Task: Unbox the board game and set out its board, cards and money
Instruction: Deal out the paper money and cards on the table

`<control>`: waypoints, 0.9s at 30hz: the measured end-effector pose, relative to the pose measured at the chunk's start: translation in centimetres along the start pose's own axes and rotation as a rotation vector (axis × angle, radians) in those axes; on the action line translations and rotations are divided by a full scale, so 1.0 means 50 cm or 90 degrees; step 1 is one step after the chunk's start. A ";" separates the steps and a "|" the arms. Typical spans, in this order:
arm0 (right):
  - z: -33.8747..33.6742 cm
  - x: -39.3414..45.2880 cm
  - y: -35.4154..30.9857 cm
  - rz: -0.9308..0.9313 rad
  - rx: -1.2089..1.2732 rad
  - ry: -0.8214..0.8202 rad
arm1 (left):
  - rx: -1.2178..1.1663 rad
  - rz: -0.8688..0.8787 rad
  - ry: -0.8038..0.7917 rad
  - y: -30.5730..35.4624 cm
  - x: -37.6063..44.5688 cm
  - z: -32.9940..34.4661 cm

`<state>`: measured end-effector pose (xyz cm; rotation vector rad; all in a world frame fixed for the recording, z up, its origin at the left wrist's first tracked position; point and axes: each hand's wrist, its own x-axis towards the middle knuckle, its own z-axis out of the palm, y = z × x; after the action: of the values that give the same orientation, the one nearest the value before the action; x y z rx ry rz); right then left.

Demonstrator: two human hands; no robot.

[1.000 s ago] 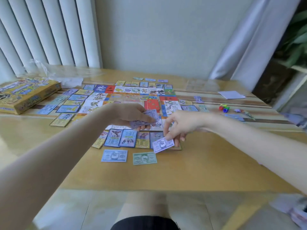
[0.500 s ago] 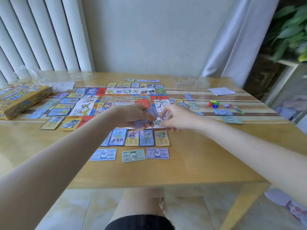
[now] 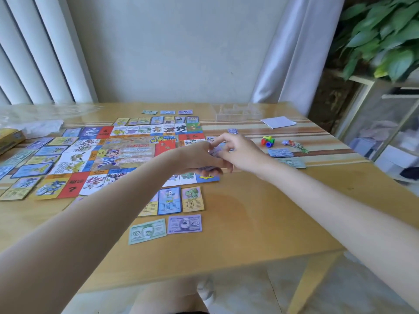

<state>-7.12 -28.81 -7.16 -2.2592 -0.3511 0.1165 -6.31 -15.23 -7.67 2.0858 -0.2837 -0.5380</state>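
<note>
the stack of paper money [image 3: 214, 151] sits in the left hand [image 3: 199, 158], up in the air over the near right corner of the board [image 3: 127, 152]. the left hand's fingers curl around the stack from below, so the notes stay together. the right hand [image 3: 238, 150] meets it, and its fingertips [image 3: 221, 141] pinch at the top note, it looks like to peel one off. the notes look thin, small and pale purple, but they are blurry, so i can't read them. two notes already lie flat near the front edge of the table [image 3: 249, 234]: a green note [image 3: 147, 231] and a purple note [image 3: 184, 223], side by side and nearly touching. i think they are in a row so each kind has its own spot. just behind them is a row of cards [image 3: 179, 200], next to the board. the board is open and flat, with more cards all around it. on the right are more notes [image 3: 281, 152], some little coloured pieces [image 3: 267, 141] and a white paper [image 3: 278, 121]. the yellow box [image 3: 10, 139] is at the far left edge.
</note>
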 end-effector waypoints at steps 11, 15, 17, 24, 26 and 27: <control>-0.282 -0.038 0.222 0.340 0.039 0.050 | 0.163 0.142 0.094 0.114 0.139 0.171; -0.298 -0.071 0.261 0.379 0.038 0.031 | 0.369 0.161 0.035 0.145 0.158 0.250; -0.293 -0.079 0.264 0.380 0.041 0.013 | 0.456 0.151 0.015 0.146 0.163 0.271; -0.278 -0.082 0.261 0.339 0.037 -0.026 | 0.488 0.151 0.054 0.135 0.165 0.271; -0.265 -0.079 0.259 0.313 -0.035 -0.046 | 0.519 0.158 0.052 0.135 0.165 0.270; -0.257 -0.078 0.259 0.301 -0.085 -0.054 | 0.529 0.161 0.051 0.134 0.165 0.271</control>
<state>-5.51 -47.35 -8.67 -2.4356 0.1433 0.4461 -5.51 -32.19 -10.59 2.7954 -0.8186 -0.1832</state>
